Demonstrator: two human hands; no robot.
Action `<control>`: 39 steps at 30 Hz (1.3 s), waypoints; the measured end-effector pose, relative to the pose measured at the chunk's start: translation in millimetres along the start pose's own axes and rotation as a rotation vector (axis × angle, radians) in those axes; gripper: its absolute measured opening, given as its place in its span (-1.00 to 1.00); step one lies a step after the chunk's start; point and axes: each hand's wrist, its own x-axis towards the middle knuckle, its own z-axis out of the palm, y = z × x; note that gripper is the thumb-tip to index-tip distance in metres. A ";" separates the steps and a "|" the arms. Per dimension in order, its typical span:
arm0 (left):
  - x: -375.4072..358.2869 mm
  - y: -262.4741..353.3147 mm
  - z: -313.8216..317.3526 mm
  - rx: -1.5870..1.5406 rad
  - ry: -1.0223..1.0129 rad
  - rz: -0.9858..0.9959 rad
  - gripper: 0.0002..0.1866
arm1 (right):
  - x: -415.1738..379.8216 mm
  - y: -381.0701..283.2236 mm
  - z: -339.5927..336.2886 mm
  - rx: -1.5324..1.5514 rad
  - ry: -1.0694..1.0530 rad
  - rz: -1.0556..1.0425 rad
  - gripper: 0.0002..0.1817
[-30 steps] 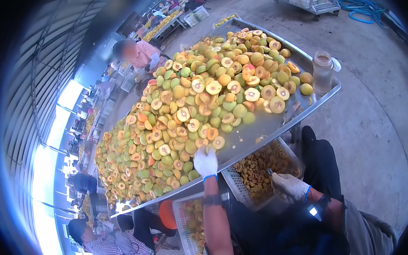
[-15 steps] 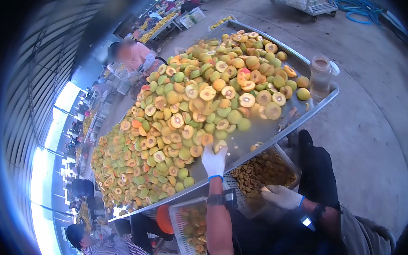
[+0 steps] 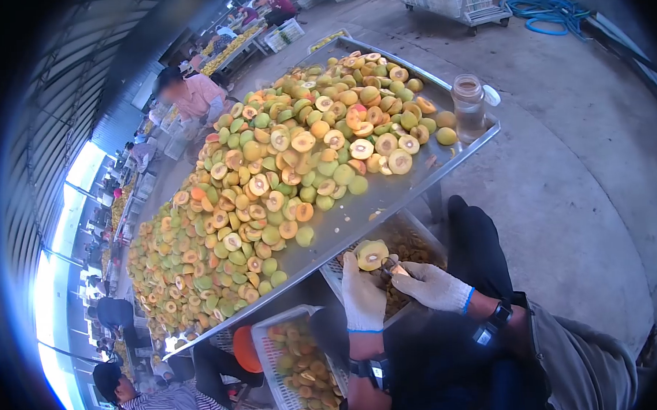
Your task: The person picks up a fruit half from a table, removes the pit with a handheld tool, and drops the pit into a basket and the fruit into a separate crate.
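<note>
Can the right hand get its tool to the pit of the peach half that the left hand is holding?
Probably yes. The left hand holds the peach half cut side up over the crate of pits, and the right hand has its tool at the fruit's edge with nothing between.

Tool tip: hidden between right hand [image 3: 431, 285] and peach half [image 3: 371, 254]; type indistinct.
Pit crate [image 3: 410, 238]: contents partly covered by both gloved hands.
Lower crate [image 3: 295, 360]: cut off at bottom edge.
Distant workers [image 3: 265, 6]: too small to resolve.
</note>
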 end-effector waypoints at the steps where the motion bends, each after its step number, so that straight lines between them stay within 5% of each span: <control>1: -1.2 -6.3 -5.3 0.016 0.015 0.006 -0.53 | -3.2 1.9 2.8 -0.067 0.051 -0.078 -0.54; 6: -7.8 -17.1 -0.9 -0.027 0.091 -0.031 -0.57 | -12.2 0.5 5.7 -0.175 0.135 -0.053 -0.52; 12: -20.9 -1.7 6.1 -0.246 -0.143 -0.136 -0.59 | -20.9 3.0 7.1 -0.269 0.103 -0.086 -0.55; 21: -24.5 0.9 23.7 -0.088 0.061 -0.028 -0.63 | -20.9 -1.2 16.6 -0.400 0.159 -0.188 -0.52; 27: -15.9 0.5 11.6 -0.181 0.228 -0.199 -0.63 | -17.4 -1.5 23.0 -0.456 0.100 -0.140 -0.49; 39: -22.4 -21.1 26.0 -0.045 0.228 0.153 -0.67 | -9.2 14.5 26.4 -0.241 0.119 -0.105 -0.55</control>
